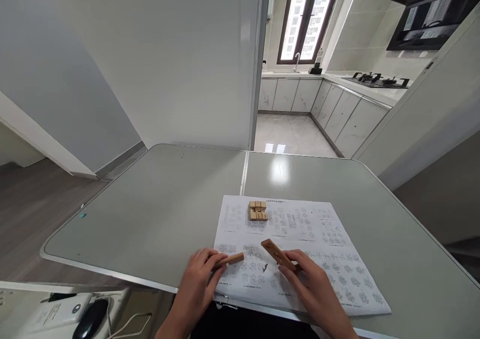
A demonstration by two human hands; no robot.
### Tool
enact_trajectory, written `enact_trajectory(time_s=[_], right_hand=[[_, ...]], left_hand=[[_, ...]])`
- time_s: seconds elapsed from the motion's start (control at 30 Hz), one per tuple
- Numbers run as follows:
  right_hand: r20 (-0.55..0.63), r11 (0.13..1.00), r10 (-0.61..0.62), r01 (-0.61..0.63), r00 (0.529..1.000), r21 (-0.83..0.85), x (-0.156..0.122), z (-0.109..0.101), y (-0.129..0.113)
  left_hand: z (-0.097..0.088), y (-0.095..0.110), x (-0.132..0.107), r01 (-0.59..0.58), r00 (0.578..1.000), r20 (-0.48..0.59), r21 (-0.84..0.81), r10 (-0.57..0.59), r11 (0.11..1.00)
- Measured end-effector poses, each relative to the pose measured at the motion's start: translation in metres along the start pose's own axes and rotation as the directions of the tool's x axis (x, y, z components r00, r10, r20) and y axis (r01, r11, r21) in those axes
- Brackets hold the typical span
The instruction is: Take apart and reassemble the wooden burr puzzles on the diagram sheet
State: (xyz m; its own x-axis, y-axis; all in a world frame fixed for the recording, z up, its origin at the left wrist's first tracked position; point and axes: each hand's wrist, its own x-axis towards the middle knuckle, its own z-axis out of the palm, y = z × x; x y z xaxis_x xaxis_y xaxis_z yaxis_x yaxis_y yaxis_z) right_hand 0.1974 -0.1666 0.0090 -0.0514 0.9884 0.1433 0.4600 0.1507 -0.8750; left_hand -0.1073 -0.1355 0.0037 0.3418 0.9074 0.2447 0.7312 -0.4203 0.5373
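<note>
My left hand (198, 278) pinches a short, narrow wooden stick (233, 259) near the table's front edge, its free end pointing right. In my right hand (308, 280) is a flat wooden bar (276, 252) with dark holes or notches along its face, tilted with its far end up and to the left. The two wooden pieces are apart. Beneath both lies a white printed sheet (348, 261) covered in rows of small diagrams. On the sheet's far part sits a cluster of light wooden blocks (258, 211). A tiny dark mark or scrap (264, 267) shows between my hands.
The grey-green table (168, 194) has a seam across it and a raised metal rim. A small teal bit (83, 215) lies near its left edge. Below left, a black computer mouse (91, 319) and cables rest on another surface. A kitchen opens beyond.
</note>
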Motion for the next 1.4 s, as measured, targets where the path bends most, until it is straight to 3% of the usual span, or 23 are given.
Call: enact_trajectory(time_s=[0.1, 0.2, 0.47, 0.63, 0.8, 1.1, 1.4], right_hand=[[-0.023, 0.991, 0.106, -0.104, 0.994, 0.086, -0.004, -0.004, -0.006], [-0.015, 0.99, 0.115, -0.113, 0.993, 0.08, -0.002, -0.004, -0.004], [0.007, 0.987, -0.087, 0.087, 0.996, -0.132, -0.006, 0.004, 0.018], [0.046, 0.968, -0.165, 0.17, 0.985, -0.183, -0.006, 0.006, 0.022], [0.047, 0.953, -0.212, 0.217, 0.976, -0.211, -0.001, 0.007, 0.027], [0.017, 0.955, -0.211, 0.21, 0.977, -0.211, -0.001, 0.011, 0.033], [-0.031, 0.967, -0.195, 0.186, 0.98, -0.175, 0.001, 0.009, 0.03]], left_hand=[[0.001, 0.006, 0.0, -0.008, 1.0, -0.007, 0.0, 0.008, 1.0], [0.001, 0.014, -0.001, 0.0, 1.0, -0.028, -0.039, -0.001, 0.999], [0.011, 0.037, 0.006, 0.08, 0.995, -0.045, -0.245, -0.094, 0.966], [0.019, 0.056, 0.026, 0.158, 0.986, 0.013, -0.384, -0.166, 0.91], [0.027, 0.074, 0.05, 0.166, 0.986, 0.076, -0.486, -0.148, 0.858], [0.045, 0.065, 0.055, 0.197, 0.98, 0.089, -0.55, -0.178, 0.812], [0.049, 0.058, 0.052, 0.179, 0.984, 0.104, -0.512, -0.146, 0.84]])
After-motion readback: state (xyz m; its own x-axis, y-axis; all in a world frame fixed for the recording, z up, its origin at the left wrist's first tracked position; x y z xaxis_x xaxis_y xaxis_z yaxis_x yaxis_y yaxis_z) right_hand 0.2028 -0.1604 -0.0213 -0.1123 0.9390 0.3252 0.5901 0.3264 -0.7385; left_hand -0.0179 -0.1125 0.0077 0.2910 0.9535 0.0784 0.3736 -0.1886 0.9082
